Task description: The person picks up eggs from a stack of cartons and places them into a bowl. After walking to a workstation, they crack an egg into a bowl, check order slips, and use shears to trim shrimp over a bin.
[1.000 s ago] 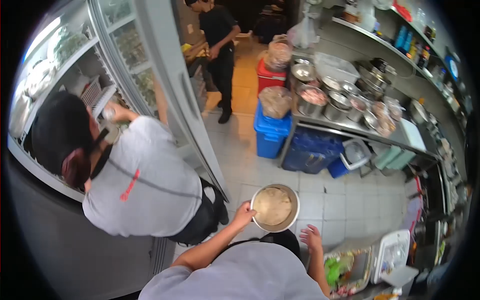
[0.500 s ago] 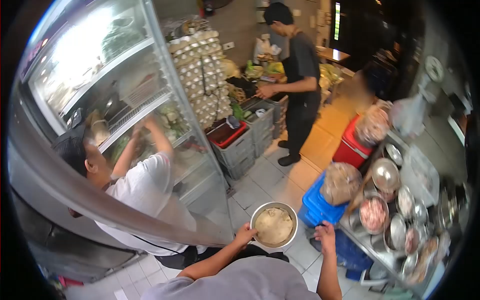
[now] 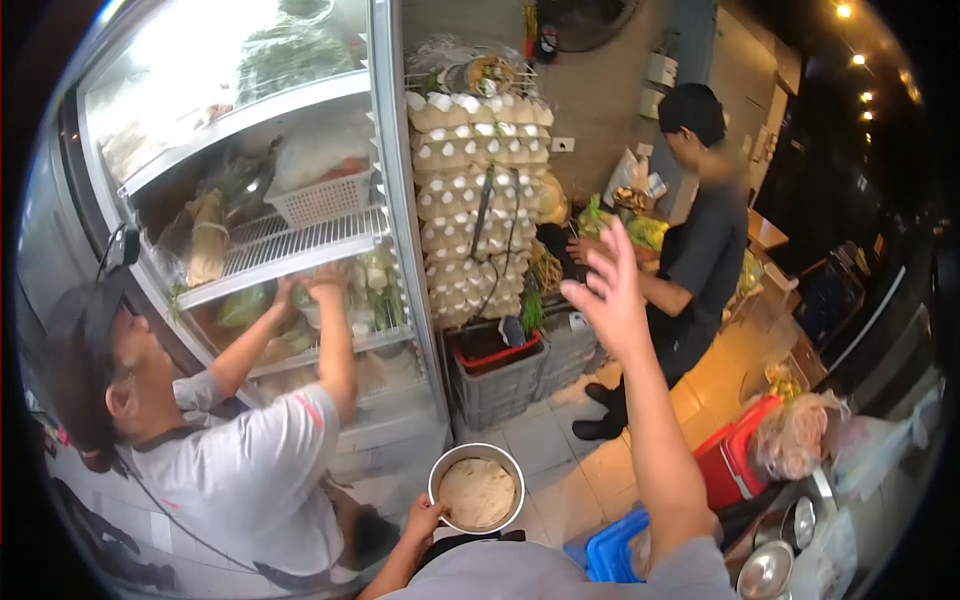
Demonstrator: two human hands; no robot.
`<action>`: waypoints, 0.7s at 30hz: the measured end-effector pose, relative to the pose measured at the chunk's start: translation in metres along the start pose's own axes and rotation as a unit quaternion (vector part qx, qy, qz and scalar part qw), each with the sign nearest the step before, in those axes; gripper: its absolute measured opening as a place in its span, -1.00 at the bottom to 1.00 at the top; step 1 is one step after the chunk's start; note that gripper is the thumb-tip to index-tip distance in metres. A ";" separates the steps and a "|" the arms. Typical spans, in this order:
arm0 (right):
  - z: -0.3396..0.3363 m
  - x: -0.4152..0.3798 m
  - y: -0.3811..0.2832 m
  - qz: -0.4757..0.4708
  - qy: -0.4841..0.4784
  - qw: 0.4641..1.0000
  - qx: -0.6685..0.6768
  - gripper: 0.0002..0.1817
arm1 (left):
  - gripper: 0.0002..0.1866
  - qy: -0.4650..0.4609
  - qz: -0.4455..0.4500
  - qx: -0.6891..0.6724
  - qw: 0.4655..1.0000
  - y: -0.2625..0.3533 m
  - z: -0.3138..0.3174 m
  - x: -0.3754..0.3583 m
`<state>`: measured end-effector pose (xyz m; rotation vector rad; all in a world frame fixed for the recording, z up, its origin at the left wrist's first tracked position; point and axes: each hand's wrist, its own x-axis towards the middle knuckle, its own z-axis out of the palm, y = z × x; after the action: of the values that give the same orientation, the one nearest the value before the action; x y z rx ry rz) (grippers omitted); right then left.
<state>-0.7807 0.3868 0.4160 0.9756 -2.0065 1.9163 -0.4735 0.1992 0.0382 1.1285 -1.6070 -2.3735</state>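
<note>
Low in front of me, my left hand (image 3: pixel 424 518) grips a round metal pan (image 3: pixel 476 451) by its left rim, thumb over the edge. A pale, lumpy, dough-like mass (image 3: pixel 480 494) fills the bottom of the pan; what it is exactly I cannot make out. My right hand (image 3: pixel 614 295) is raised high on an outstretched arm, fingers spread, holding nothing. Behind that hand, in the line of sight, a co-worker in dark clothes (image 3: pixel 705 225) bends over greens. It appears apart from everything around it.
At left a co-worker in a light shirt (image 3: pixel 250 470) reaches into a lit fridge (image 3: pixel 270 262). Stacked egg trays (image 3: pixel 470 210) stand beside it above grey crates (image 3: pixel 495 385). A red cooler (image 3: pixel 735 455), a blue container (image 3: pixel 612 548) and metal bowls (image 3: pixel 768 570) are at right.
The view has turned, bringing the fridge shelves and egg trays closer. My right hand has risen from beside the blue container to high in front. The pan stays in my left hand.
</note>
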 end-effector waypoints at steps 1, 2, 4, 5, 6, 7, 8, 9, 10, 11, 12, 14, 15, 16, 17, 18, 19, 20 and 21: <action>0.013 0.044 0.002 -0.031 -0.010 0.999 -0.026 0.15 | -0.79 0.005 0.004 0.004 1.000 0.005 -0.003 0.019; 0.023 0.084 -0.003 -0.051 -0.023 0.996 -0.065 0.17 | -0.79 0.011 0.008 0.008 1.000 0.008 -0.004 0.033; 0.043 0.167 0.009 -0.141 -0.019 0.982 -0.127 0.18 | -0.79 0.025 0.034 -0.020 0.999 0.023 0.004 0.052; 0.053 0.200 0.002 -0.150 -0.014 0.976 -0.158 0.18 | -0.79 0.032 0.045 -0.033 0.998 0.028 0.008 0.059; 0.063 0.238 0.008 -0.183 0.002 0.964 -0.195 0.20 | -0.79 0.040 0.054 -0.036 0.997 0.034 0.012 0.064; 0.073 0.274 0.016 -0.216 0.020 0.949 -0.230 0.21 | -0.78 0.047 0.065 -0.037 0.996 0.041 0.017 0.069; 0.082 0.306 0.024 -0.231 0.029 0.943 -0.236 0.24 | -0.78 0.052 0.078 -0.036 0.995 0.048 0.021 0.074; 0.091 0.335 0.032 -0.246 0.039 0.938 -0.242 0.27 | -0.78 0.064 0.080 -0.043 0.994 0.051 0.024 0.080; 0.099 0.360 0.036 -0.260 0.050 0.932 -0.248 0.29 | -0.78 0.077 0.082 -0.049 0.993 0.049 0.025 0.084; 0.107 0.378 0.037 -0.257 0.047 0.925 -0.277 0.29 | -0.78 0.087 0.082 -0.054 0.991 0.053 0.030 0.088; 0.116 0.393 0.039 -0.249 0.046 0.917 -0.308 0.29 | -0.78 0.109 0.076 -0.055 0.990 0.062 0.038 0.088; 0.133 0.426 0.057 -0.233 0.058 0.901 -0.360 0.33 | -0.77 0.145 0.055 -0.046 0.987 0.078 0.054 0.087; 0.136 0.426 0.054 -0.195 0.031 0.916 -0.349 0.31 | -0.76 0.150 0.078 -0.034 0.985 0.080 0.057 0.095; 0.141 0.437 0.063 -0.203 0.034 0.929 -0.307 0.19 | -0.75 0.153 0.100 -0.021 0.983 0.079 0.061 0.104; 0.148 0.451 0.078 -0.252 0.027 0.918 -0.306 0.02 | -0.75 0.173 0.104 -0.026 0.979 0.077 0.064 0.112; 0.162 0.468 0.089 -0.259 0.044 0.905 -0.334 -0.08 | -0.76 0.186 0.110 -0.034 0.976 0.076 0.074 0.126; 0.164 0.465 0.086 -0.253 0.066 0.904 -0.337 -0.13 | -0.77 0.161 0.122 -0.051 0.978 0.074 0.081 0.140; 0.152 0.458 0.083 -0.243 0.051 0.927 -0.281 -0.27 | -0.77 0.164 0.126 -0.002 0.978 0.064 0.078 0.162; 0.138 0.450 0.076 -0.233 0.038 0.946 -0.223 -0.41 | -0.77 0.169 0.119 0.008 0.978 0.060 0.083 0.181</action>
<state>-1.1273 0.1082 0.5881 1.0996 -1.8327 1.1717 -0.6750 0.1592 0.0069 1.1886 -1.5456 -1.9032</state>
